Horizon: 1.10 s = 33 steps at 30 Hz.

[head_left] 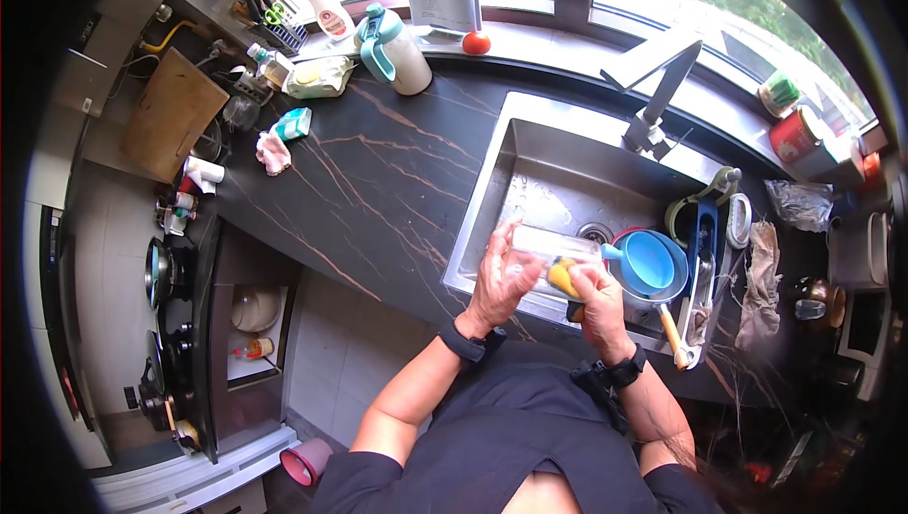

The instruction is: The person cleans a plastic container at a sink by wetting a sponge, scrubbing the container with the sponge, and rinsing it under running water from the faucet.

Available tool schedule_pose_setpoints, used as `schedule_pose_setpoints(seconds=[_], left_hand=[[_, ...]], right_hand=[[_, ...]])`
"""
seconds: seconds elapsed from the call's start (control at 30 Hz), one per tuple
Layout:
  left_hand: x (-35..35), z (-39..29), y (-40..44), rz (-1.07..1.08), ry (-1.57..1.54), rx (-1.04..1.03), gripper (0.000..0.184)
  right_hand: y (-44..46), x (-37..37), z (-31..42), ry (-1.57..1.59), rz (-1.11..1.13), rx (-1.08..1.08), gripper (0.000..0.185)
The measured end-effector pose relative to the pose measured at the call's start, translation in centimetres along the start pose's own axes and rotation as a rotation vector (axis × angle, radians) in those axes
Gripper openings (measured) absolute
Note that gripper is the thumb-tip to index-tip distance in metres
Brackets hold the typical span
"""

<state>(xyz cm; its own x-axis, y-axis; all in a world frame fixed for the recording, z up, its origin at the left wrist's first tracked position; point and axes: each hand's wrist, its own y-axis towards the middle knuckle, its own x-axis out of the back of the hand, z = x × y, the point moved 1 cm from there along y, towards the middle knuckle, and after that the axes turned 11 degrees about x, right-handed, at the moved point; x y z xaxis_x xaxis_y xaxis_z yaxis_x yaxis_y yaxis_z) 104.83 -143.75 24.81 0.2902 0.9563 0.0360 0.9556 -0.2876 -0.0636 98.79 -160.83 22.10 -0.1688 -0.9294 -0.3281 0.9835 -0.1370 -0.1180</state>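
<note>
Over the near edge of the steel sink (530,150), my left hand (496,289) is closed round a clear container (556,243), which is see-through and tilted. My right hand (602,310) grips a yellow sponge (564,277) and presses it at the container's near side. Part of the sponge is hidden by my fingers. Just right of my right hand, a blue bowl (647,262) is nested in a larger pan with a wooden handle (674,336). Behind the container, the drain (595,232) shows in the sink floor.
A faucet (649,126) rises behind the sink. Right of it stand a rack with a green-rimmed pan (677,219) and a grey cloth (759,278). A pitcher (397,55), tomato (477,42) and spray bottle (326,13) stand by the window. A pink cloth (273,153) lies left.
</note>
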Motion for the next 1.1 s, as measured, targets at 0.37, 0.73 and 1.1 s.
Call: schedule_pose_setpoints(seconds=[0.37, 0.73, 1.1], left_hand=[[0.0, -1.9, -0.5, 0.149, 0.359, -0.466, 0.091], [-0.6, -0.1, -0.7, 0.334, -0.270, 0.649, 0.064], [0.3, 3.0, 1.1, 0.060, 0.147, 0.457, 0.066]], right_hand=[[0.6, -0.5, 1.6, -0.076, 0.299, -0.064, 0.038], [4.1, 1.7, 5.1, -1.097, 0.294, 1.060, 0.020], [4.3, 1.0, 2.1, -0.832, 0.102, 0.643, 0.013]])
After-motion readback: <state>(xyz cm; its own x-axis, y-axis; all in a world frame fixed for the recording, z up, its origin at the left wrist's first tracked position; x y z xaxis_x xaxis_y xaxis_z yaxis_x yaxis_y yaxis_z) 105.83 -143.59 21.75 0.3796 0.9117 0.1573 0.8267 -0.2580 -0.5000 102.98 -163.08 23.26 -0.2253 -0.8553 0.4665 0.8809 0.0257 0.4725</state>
